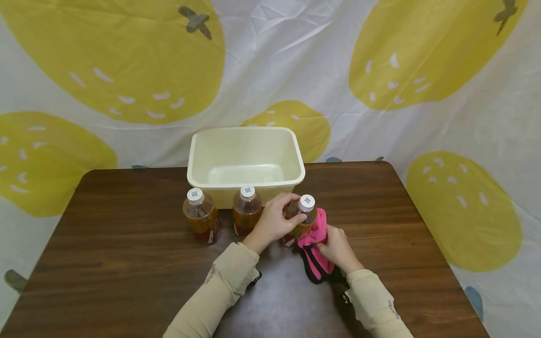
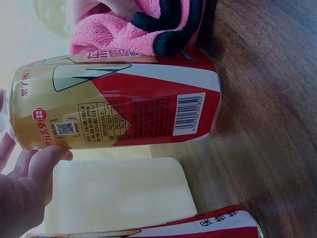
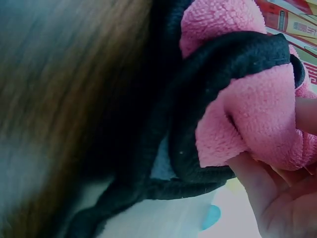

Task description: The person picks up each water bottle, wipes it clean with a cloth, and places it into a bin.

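Near the table's middle, my left hand (image 1: 277, 218) grips the upper part of a plastic drink bottle (image 1: 307, 215) with a white cap. Its red and gold label, with a barcode, faces the left wrist view, where the bottle (image 2: 119, 104) appears sideways. My right hand (image 1: 337, 246) holds a bunched pink cloth (image 1: 317, 232) with black edging against the bottle's right side. In the right wrist view, the fingers pinch folds of the fluffy cloth (image 3: 262, 109), and a black-edged part hangs loose below.
Two more capped bottles stand left of my left hand, one bottle (image 1: 247, 211) in the middle and another bottle (image 1: 201, 217) farther left. A cream plastic basin (image 1: 236, 192) stands behind them on the brown wooden table (image 1: 127, 263). A lemon-patterned curtain (image 1: 287, 61) hangs behind.
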The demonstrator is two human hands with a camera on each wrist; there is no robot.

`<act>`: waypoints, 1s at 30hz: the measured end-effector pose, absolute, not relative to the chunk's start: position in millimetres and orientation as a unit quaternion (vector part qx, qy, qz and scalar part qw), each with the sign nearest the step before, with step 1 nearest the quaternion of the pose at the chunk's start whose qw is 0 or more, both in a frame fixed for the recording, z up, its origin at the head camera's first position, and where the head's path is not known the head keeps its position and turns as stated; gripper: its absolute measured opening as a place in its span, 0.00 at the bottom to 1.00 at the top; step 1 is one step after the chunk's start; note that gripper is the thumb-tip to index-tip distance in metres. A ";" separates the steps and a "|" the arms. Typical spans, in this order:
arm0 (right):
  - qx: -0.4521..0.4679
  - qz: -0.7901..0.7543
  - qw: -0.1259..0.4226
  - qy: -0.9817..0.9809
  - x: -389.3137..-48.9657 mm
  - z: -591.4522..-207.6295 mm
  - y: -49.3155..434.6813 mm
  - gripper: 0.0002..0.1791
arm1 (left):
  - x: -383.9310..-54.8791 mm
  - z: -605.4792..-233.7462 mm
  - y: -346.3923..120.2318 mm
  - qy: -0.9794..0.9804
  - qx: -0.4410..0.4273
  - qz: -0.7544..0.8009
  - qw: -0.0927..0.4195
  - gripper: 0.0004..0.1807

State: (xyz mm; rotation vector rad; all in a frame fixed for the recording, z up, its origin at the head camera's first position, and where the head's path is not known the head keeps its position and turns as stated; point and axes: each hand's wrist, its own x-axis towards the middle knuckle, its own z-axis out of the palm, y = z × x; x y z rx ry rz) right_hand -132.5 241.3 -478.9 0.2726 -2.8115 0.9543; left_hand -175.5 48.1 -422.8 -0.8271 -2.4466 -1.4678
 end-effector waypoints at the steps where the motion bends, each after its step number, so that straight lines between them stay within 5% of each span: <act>1: 0.091 0.319 0.082 -0.940 -132.3 -478.0 241.3 0.09 | -175.6 -422.6 48.2 -0.820 -0.278 -0.493 0.086 0.20; 8: 0.098 0.335 0.077 -0.934 -125.5 -448.4 242.7 0.09 | -176.3 -420.8 49.7 -0.822 -0.276 -0.491 0.082 0.21; 18: 0.169 0.320 0.165 -0.917 -132.6 -393.3 237.1 0.12 | -176.0 -422.2 47.6 -0.817 -0.277 -0.498 0.088 0.19; 30: 0.104 0.340 0.120 -0.927 -129.1 -398.9 236.9 0.10 | -175.7 -423.6 48.3 -0.821 -0.277 -0.493 0.073 0.20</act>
